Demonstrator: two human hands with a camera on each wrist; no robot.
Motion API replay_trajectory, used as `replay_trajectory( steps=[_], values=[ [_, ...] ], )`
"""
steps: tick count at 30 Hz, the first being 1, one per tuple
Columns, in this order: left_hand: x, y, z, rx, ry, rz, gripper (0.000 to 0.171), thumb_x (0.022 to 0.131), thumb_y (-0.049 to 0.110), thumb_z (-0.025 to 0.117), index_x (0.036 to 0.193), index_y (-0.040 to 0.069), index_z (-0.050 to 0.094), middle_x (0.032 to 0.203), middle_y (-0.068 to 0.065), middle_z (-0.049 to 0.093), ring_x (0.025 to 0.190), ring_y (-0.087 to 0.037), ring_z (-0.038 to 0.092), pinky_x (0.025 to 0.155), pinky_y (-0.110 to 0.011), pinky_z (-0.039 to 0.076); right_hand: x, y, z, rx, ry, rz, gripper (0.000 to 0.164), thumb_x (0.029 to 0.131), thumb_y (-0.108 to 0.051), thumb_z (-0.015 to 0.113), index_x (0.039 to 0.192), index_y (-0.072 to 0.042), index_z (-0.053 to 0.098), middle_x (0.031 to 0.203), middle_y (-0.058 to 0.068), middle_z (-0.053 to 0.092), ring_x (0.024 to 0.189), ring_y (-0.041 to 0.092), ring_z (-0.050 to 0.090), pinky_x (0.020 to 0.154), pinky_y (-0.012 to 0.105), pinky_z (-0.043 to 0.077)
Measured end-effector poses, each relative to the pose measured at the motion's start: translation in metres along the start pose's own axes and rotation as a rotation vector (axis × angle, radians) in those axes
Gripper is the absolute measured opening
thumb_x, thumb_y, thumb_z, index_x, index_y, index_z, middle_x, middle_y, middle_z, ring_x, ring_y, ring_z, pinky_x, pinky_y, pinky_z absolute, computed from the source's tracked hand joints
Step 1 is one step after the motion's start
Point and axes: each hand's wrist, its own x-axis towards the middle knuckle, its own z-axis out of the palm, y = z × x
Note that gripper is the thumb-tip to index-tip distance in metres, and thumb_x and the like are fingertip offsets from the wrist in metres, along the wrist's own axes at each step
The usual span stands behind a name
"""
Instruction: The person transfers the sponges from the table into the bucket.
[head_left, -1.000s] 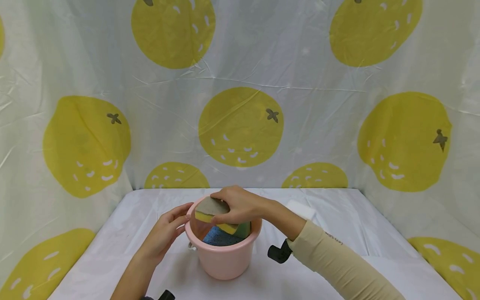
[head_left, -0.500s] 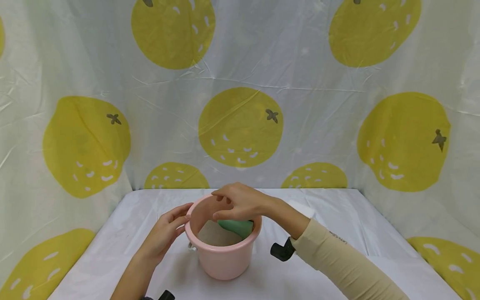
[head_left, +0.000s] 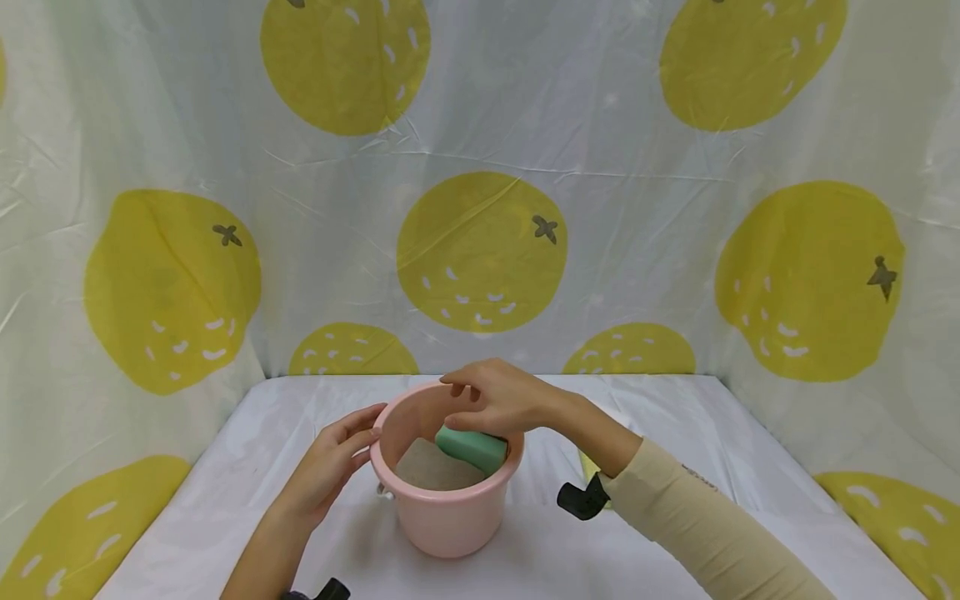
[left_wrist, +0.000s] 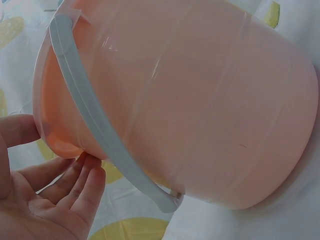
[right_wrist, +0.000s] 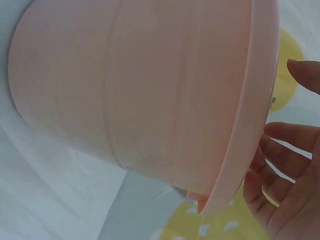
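In the head view, a pink bucket [head_left: 450, 527] stands in front of me. Inside it lie a grey-beige sponge [head_left: 431, 467] and, tilted against the right side, a green sponge [head_left: 474, 450]. My left hand [head_left: 335, 457] holds the bucket's left rim; the left wrist view shows the thumb at the rim's edge and the fingers against the outside. Over the bucket mouth is my right hand [head_left: 498, 398], fingers loosely bent with nothing between them. Its thumb overlaps the green sponge's upper edge in the head view. The bucket's grey handle [left_wrist: 95, 112] hangs down on the left side.
A white cloth [head_left: 540, 567] covers the table, with a lemon-print curtain [head_left: 480, 108] behind and at both sides. Part of a pale yellow-green thing [head_left: 588, 468] shows beside my right forearm, mostly hidden by it.
My right hand has let the grey and yellow sponge drop into the bucket, where its grey face covers the blue one. The hand has shifted slightly right. My left hand has stayed put.
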Motion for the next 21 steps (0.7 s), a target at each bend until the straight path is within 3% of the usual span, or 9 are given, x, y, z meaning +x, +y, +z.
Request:
replay_trajectory(
  steps=[10,21],
  values=[
    [0.001,0.002,0.0,0.009,-0.002,0.004,0.053,0.106,0.015,0.058,0.153,-0.005,0.042,0.155,-0.02,0.045,0.141,-0.028,0.044,0.106,-0.03,0.045,-0.014,0.008,-0.005,0.03,0.021,0.052,0.06,0.098,-0.038,0.064,0.148,-0.006,0.056,0.127,0.009,0.067,0.108,0.026,0.064,0.087,0.04,0.053],
    [0.0,0.001,0.001,0.007,0.013,-0.019,0.053,0.105,0.014,0.058,0.153,-0.004,0.043,0.155,-0.019,0.045,0.139,-0.025,0.046,0.103,-0.027,0.047,-0.029,0.018,-0.012,-0.018,0.054,0.064,0.062,0.1,-0.043,0.065,0.148,-0.006,0.056,0.125,0.009,0.068,0.1,0.018,0.064,0.085,0.04,0.053]
  ],
)
